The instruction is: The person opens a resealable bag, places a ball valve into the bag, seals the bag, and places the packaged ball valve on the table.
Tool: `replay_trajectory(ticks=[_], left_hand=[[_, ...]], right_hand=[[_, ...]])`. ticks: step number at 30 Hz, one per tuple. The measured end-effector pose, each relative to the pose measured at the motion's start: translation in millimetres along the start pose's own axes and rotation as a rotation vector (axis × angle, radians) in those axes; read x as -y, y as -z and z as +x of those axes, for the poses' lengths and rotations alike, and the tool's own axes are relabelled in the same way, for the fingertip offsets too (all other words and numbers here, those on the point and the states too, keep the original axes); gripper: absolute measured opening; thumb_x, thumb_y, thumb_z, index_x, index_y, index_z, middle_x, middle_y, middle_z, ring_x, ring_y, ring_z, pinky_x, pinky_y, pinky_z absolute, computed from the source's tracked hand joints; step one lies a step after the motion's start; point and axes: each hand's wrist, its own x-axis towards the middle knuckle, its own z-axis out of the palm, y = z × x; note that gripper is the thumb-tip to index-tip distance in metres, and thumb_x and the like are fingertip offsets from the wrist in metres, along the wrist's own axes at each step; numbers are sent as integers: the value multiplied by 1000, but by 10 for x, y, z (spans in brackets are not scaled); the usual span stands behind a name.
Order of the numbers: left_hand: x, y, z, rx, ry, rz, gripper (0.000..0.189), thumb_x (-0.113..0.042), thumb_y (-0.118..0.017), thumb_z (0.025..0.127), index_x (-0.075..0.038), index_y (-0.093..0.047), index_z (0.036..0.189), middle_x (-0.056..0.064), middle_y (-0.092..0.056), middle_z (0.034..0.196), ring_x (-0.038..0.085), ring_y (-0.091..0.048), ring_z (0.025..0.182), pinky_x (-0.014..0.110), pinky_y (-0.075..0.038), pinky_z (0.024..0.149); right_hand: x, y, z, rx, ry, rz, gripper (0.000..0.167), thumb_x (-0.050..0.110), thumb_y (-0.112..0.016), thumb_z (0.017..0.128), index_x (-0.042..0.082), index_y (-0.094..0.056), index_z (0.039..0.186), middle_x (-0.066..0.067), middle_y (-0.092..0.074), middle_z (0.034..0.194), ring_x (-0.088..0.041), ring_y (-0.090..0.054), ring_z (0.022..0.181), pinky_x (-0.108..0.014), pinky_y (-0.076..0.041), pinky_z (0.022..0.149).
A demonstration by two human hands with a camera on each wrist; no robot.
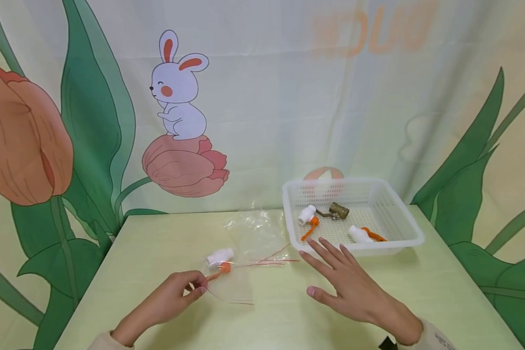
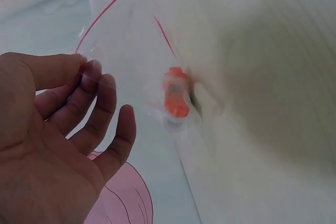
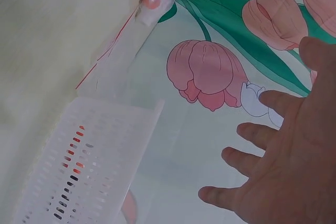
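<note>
My left hand [image 1: 175, 296] pinches the edge of a clear zip bag [image 1: 240, 289] with a red line along its mouth, between thumb and fingertips. Inside the bag lies a white plastic ball valve [image 1: 220, 256] with an orange lever handle, on the table's left half. In the left wrist view, the orange handle [image 2: 176, 93] shows through the film, beyond the fingertips. My right hand [image 1: 350, 289] hovers with fingers spread and holds nothing. Its fingertips overlap the front left corner of a white plastic basket [image 1: 367, 182] in the head view.
In the basket lie two white valves with orange handles, one at the left [image 1: 307, 215] and one at the front [image 1: 359, 234], plus a brass-coloured valve [image 1: 339, 210]. More clear zip bags [image 1: 258, 233] lie left of it. A printed curtain [image 1: 262, 97] hangs behind the table.
</note>
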Motion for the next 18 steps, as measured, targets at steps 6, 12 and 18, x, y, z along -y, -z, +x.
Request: replay_trajectory(ticks=[6, 12, 18], left_hand=[[85, -3, -100, 86, 11, -1, 7, -13, -64, 94, -17, -64, 88, -7, -65, 84, 0, -57, 81, 26, -50, 71], [183, -82, -180, 176, 29, 0, 5, -15, -66, 93, -15, -67, 88, -10, -67, 84, -2, -56, 80, 25, -49, 70], [234, -204, -232, 248, 82, 11, 5, -15, -68, 91, -18, -69, 87, -11, -68, 85, -2, -55, 79, 24, -50, 71]], right_hand=[[-7, -4, -12, 7, -6, 5, 64, 53, -49, 98, 34, -26, 155, 10, -16, 165, -26, -19, 153, -62, -21, 116], [-13, -3, -15, 16, -11, 16, 63, 53, -49, 99, 35, -26, 155, 10, -16, 165, -26, -20, 152, -61, -20, 117], [-15, -9, -24, 16, -9, 24, 62, 52, -49, 99, 35, -28, 154, 10, -17, 164, -25, -21, 152, -61, -21, 116]])
